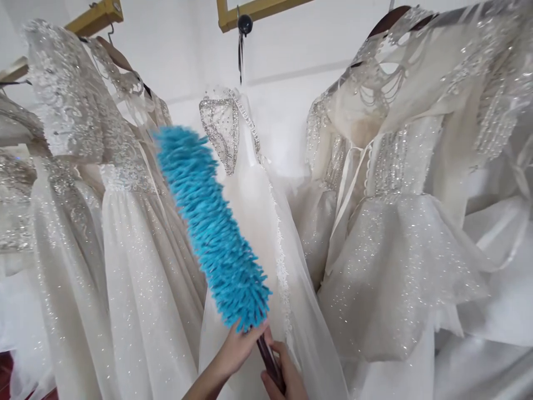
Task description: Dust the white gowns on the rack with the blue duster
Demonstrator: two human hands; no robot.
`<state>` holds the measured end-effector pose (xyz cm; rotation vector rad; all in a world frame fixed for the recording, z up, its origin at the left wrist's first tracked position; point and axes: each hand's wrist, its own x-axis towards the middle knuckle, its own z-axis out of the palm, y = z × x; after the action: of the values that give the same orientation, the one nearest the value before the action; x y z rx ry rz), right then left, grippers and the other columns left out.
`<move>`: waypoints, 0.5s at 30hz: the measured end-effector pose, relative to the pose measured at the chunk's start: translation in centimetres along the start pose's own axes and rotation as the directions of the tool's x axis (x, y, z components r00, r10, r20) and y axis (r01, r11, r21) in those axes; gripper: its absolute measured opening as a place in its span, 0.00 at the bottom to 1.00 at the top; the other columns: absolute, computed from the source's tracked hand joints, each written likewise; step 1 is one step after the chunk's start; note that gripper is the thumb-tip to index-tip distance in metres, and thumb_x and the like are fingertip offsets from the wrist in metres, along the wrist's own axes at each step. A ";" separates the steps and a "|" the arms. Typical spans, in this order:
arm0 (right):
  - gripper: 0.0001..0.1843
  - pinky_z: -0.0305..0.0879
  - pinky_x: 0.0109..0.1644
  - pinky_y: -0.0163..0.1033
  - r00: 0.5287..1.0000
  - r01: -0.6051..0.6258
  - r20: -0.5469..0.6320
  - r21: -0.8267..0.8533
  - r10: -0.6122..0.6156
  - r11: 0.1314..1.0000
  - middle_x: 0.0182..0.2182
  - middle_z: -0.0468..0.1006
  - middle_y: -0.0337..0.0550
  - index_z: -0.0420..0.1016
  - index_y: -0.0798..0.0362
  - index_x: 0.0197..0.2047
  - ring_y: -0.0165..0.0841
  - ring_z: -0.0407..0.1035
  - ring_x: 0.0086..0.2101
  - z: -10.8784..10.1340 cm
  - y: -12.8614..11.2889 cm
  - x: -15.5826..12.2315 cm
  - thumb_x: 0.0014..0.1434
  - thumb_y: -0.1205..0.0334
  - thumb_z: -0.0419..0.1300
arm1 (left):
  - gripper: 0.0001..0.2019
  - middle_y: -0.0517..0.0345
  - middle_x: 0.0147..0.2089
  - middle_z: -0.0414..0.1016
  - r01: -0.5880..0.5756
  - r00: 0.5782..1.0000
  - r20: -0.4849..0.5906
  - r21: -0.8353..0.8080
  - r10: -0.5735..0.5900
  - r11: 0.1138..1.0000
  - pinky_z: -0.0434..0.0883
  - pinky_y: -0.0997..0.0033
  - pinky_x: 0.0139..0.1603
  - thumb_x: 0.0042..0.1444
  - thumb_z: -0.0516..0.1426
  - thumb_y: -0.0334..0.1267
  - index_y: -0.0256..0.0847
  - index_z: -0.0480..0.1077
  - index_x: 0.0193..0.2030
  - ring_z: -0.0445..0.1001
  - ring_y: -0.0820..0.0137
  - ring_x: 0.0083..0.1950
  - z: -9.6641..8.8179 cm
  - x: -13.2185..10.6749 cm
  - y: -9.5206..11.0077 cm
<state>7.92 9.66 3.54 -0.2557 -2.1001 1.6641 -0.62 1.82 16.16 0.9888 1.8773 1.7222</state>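
A blue fluffy duster (pixel 212 222) points up and to the left in front of a row of hanging white gowns. Its tip is near the lace-bodice gown (pixel 125 233) on the left, and its head lies across the middle gown with a beaded neckline (pixel 250 189). My right hand (pixel 287 380) grips the duster's dark handle (pixel 268 358) at the bottom of the view. My left hand (pixel 239 347) holds the base of the blue head just above it.
Glittery white gowns hang close together on hangers from yellow wooden rails (pixel 250 10) against a white wall. A large beaded gown with a flared waist (pixel 400 250) fills the right side. More lace gowns (pixel 25 194) crowd the left edge.
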 end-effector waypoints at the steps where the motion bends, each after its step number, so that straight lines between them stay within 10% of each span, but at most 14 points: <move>1: 0.21 0.47 0.21 0.33 0.998 -0.020 -0.059 0.058 0.023 0.998 0.19 0.57 0.28 0.58 0.47 0.50 0.25 0.50 0.17 0.5 -0.4 0.1 0.54 0.49 0.49 | 0.20 0.60 0.22 0.70 -0.015 0.999 0.035 0.022 0.014 1.000 0.67 0.69 0.39 0.51 0.53 0.54 0.41 0.65 0.20 0.70 0.68 0.30 0.2 0.6 0.4; 10: 0.29 0.42 0.12 0.26 0.949 -0.043 -0.275 0.378 0.157 0.925 0.10 0.53 0.19 0.54 0.50 0.54 0.19 0.42 0.09 0.9 0.3 0.7 0.56 0.41 0.49 | 0.16 0.68 0.16 0.62 0.010 0.993 0.119 0.054 -0.017 0.998 0.60 0.77 0.18 0.52 0.50 0.54 0.41 0.61 0.29 0.62 0.75 0.18 4.8 6.1 -3.7; 15: 0.36 0.64 0.19 0.24 0.785 -0.119 -0.379 0.683 0.490 0.721 0.22 0.70 0.28 0.61 0.42 0.50 0.18 0.55 0.14 0.7 2.7 -0.2 0.39 0.39 0.63 | 0.16 0.65 0.19 0.66 0.128 0.970 0.179 0.190 -0.162 0.973 0.61 0.78 0.19 0.53 0.49 0.53 0.40 0.63 0.31 0.66 0.75 0.20 7.7 7.1 -7.3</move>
<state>7.43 9.62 0.80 -0.8003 -1.0292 2.0804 -1.50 12.37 8.97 1.0163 1.9476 1.3432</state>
